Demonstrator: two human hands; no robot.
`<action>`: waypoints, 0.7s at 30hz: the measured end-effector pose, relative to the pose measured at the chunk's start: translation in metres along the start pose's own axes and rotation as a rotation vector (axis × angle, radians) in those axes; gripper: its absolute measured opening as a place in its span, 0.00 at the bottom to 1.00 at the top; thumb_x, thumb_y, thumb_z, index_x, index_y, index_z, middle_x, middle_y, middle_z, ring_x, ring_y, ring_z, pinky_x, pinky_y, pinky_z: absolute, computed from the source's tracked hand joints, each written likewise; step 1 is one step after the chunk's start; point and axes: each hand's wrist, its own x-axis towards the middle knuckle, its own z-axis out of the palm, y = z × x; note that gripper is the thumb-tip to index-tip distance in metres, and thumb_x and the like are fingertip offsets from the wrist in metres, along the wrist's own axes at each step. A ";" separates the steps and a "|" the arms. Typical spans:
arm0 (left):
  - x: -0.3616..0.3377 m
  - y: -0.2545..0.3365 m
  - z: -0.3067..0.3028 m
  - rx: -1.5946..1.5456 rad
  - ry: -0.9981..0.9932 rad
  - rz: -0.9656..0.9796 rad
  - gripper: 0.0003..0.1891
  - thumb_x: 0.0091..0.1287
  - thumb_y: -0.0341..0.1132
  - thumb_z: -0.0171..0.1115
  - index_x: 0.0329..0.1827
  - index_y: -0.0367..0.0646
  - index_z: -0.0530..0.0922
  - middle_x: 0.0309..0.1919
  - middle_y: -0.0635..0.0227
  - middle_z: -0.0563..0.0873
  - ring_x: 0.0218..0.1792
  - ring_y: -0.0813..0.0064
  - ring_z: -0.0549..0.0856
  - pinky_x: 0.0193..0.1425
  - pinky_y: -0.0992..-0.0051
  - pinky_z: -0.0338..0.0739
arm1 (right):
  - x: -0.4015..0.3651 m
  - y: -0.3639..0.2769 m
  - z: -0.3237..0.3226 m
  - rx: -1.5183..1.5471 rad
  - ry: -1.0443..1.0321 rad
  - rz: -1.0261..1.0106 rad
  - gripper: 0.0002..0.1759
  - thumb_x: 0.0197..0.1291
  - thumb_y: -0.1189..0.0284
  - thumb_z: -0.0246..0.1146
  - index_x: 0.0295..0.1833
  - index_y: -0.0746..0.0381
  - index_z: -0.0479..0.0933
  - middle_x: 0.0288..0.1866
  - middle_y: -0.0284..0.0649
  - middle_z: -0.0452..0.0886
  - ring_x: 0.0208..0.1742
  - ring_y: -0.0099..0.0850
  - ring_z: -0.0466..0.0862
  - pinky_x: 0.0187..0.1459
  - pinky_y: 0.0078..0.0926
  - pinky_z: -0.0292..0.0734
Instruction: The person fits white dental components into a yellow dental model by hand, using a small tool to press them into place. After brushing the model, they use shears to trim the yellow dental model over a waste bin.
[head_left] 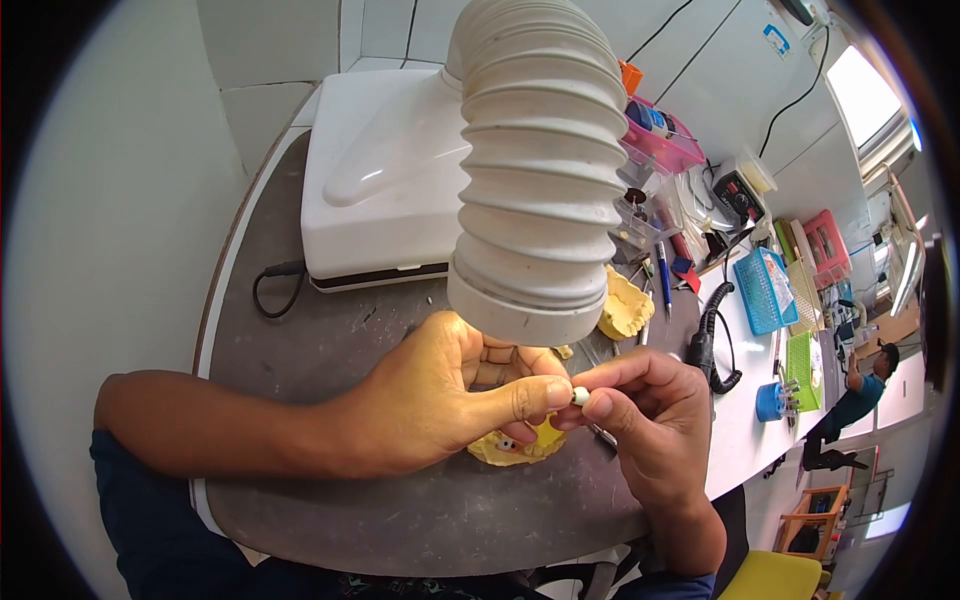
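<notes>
A small white dental crown [580, 396] with a dark spot on its left side is pinched between the fingertips of both hands. My left hand [470, 385] has its thumb and index finger closed at the crown's left side. From the right, my right hand [645, 410] grips it between thumb and index finger. Under my hands lies a yellow plaster dental model [510, 450], partly covered by my left hand. Another yellow plaster model [627, 308] rests farther back, beside the hose mouth.
A ribbed white suction hose [540, 170] hangs just above my hands, joined to a white box [385, 190]. To the right are a black handpiece [702, 350] with a coiled cord, a blue pen [664, 275], and a blue basket [768, 290]. Another person [850, 405] is in the background.
</notes>
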 end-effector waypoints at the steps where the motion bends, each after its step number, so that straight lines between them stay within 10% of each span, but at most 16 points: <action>1: 0.000 0.000 0.000 -0.001 0.000 -0.001 0.11 0.74 0.36 0.64 0.42 0.33 0.83 0.38 0.67 0.87 0.37 0.84 0.83 0.41 0.81 0.79 | 0.000 0.000 0.000 0.000 0.000 0.001 0.10 0.65 0.78 0.68 0.48 0.74 0.81 0.44 0.47 0.88 0.45 0.27 0.88 0.49 0.23 0.85; 21: 0.001 -0.002 0.000 -0.016 0.009 0.001 0.11 0.74 0.36 0.65 0.42 0.33 0.83 0.37 0.67 0.87 0.36 0.85 0.83 0.41 0.82 0.79 | 0.001 0.002 0.000 0.027 -0.011 -0.016 0.10 0.68 0.76 0.66 0.47 0.74 0.81 0.43 0.48 0.87 0.43 0.29 0.89 0.48 0.25 0.86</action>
